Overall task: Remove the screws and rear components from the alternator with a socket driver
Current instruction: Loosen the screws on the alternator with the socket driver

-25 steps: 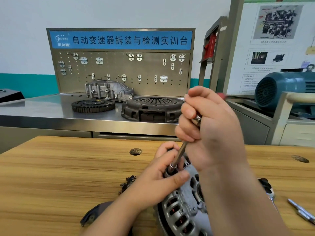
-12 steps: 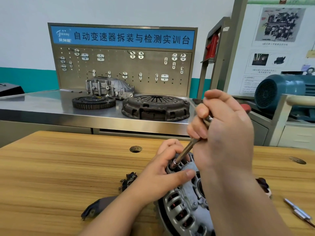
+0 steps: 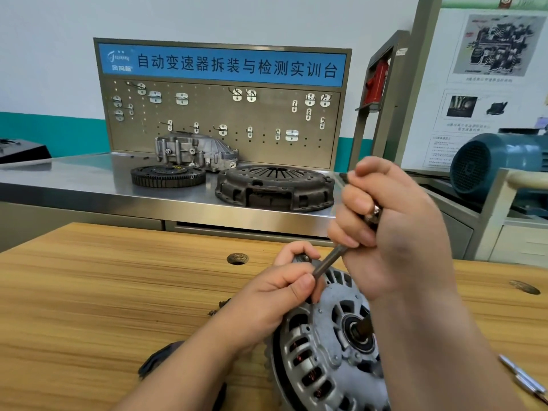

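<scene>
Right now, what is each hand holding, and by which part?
The right hand grips the socket driver by its handle; the left hand pinches its lower shaft end at the alternator.

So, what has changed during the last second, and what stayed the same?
The right hand, gripping the driver, shifted to the right, so the driver leans more and more of the alternator face shows. Nothing was taken or released. The left hand still steadies the driver's tip on the alternator's upper edge; the alternator stays on the table.
</scene>
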Available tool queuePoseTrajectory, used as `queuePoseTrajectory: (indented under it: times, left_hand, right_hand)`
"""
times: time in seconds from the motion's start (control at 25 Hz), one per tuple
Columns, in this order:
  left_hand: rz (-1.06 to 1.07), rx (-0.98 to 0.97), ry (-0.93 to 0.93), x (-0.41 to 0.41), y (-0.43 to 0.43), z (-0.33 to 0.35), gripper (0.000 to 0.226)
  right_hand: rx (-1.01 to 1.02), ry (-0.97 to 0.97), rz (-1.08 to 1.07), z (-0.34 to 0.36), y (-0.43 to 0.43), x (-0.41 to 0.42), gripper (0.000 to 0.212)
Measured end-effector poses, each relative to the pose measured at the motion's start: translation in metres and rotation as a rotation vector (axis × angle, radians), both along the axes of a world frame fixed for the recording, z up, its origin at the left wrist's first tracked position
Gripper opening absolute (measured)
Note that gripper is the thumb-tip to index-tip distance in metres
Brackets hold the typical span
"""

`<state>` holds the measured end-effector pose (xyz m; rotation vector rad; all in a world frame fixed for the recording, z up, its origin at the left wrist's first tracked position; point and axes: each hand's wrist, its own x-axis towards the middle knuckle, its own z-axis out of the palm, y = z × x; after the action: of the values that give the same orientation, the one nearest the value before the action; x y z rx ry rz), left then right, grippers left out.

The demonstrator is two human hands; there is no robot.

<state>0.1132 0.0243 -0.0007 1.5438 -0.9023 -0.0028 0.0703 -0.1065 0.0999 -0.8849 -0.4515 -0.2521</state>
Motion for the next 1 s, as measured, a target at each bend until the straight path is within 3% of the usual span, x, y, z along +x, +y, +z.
queuePoseTrajectory:
  times: [0.08,0.16,0.4,0.48,0.56,0.72,0.8,1.0]
  left_hand:
    - [0.008,-0.018,-0.006,0.001,0.000,-0.002,0.031]
    - [0.005,-0.034,0.023,0.001,0.000,-0.004,0.032]
    - [-0.016,-0.052,0.021,-0.005,0.000,0.002,0.038]
    - [-0.028,-0.050,0.015,-0.005,0.000,0.002,0.037]
    - [-0.016,-0.045,0.026,-0.004,-0.001,0.001,0.030]
    - [0.021,-0.036,0.016,-0.003,-0.003,0.000,0.023]
    - [0.023,-0.028,0.013,-0.004,-0.003,0.000,0.023]
    - [0.029,-0.031,0.023,-0.008,-0.002,0.000,0.024]
  right_hand:
    - [0.071,-0.045,-0.199,-0.006,0.011,-0.005,0.034]
    - [0.098,-0.061,-0.187,-0.007,0.012,-0.003,0.036]
    - [-0.135,-0.043,0.550,0.011,-0.007,0.017,0.025]
    - [-0.154,-0.015,0.647,0.015,-0.007,0.019,0.024]
    - [-0.131,0.021,0.556,0.014,-0.006,0.020,0.026]
    - [0.038,-0.041,-0.197,-0.009,0.006,0.006,0.029]
    - [0.062,-0.056,-0.275,-0.013,0.009,0.003,0.031]
    - [-0.063,-0.082,0.310,0.004,-0.005,0.012,0.028]
